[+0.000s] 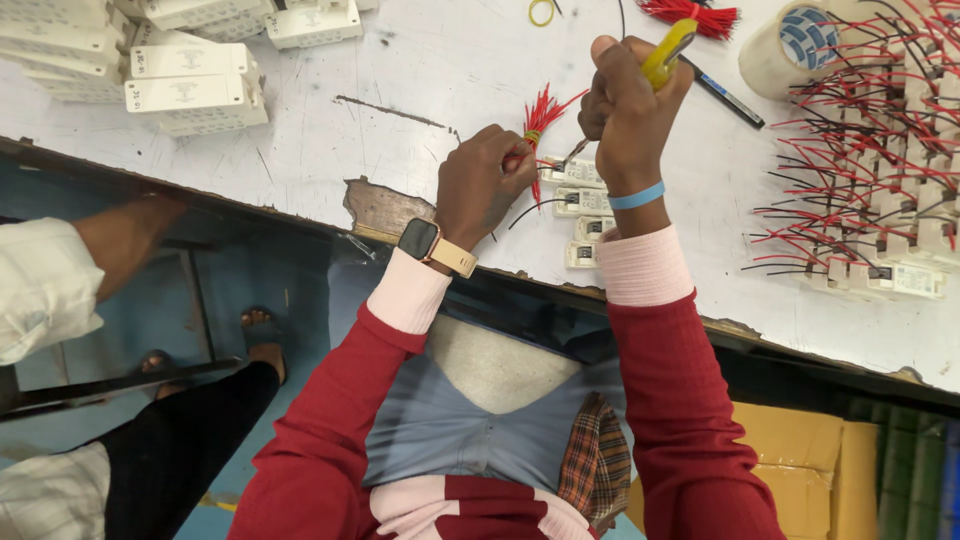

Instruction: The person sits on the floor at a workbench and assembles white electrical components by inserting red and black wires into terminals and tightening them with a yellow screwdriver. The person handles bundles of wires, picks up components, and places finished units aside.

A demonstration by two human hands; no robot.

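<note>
My left hand [485, 180] pinches a bundle of short red wires [541, 115] just above a row of small white electrical modules [585, 203] near the table's front edge. My right hand [628, 105] grips a yellow-handled screwdriver [667, 52], with its tip pointing down at the topmost module. A thin black wire curls out beside the modules. I wear a watch with a tan strap on the left wrist and a blue band on the right.
Several wired white modules with red and black leads [880, 170] fill the right of the worn white table [400, 110]. White boxes [190, 85] are stacked at far left. A tape roll [795, 45], a pen [725, 95] and more red wires [695, 15] lie behind. Another person's arm [110, 245] is at left.
</note>
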